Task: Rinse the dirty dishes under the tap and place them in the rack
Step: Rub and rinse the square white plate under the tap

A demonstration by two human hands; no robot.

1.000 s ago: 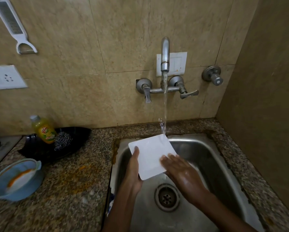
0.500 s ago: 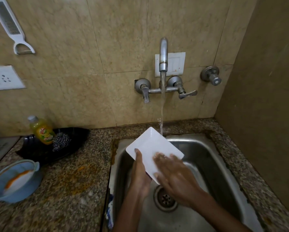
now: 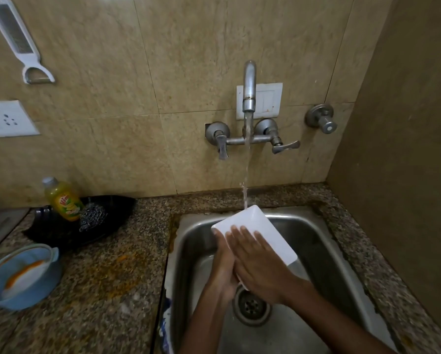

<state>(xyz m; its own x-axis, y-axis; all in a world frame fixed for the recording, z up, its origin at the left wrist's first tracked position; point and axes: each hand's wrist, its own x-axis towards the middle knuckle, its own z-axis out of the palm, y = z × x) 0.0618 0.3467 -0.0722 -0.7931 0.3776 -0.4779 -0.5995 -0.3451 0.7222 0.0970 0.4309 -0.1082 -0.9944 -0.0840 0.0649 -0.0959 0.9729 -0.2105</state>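
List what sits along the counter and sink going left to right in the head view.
Blue bowl → yellow dish soap bottle → steel scrubber in the black tray → white square plate under the running tap, over the steel sink.

White square plate (image 3: 259, 226) under running tap (image 3: 249, 93), both hands on it.

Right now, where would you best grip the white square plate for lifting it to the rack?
Probably the bare right edge of the white square plate, from the right: it tilts under the stream, and the left hand already holds the left edge while the right hand lies flat on it.
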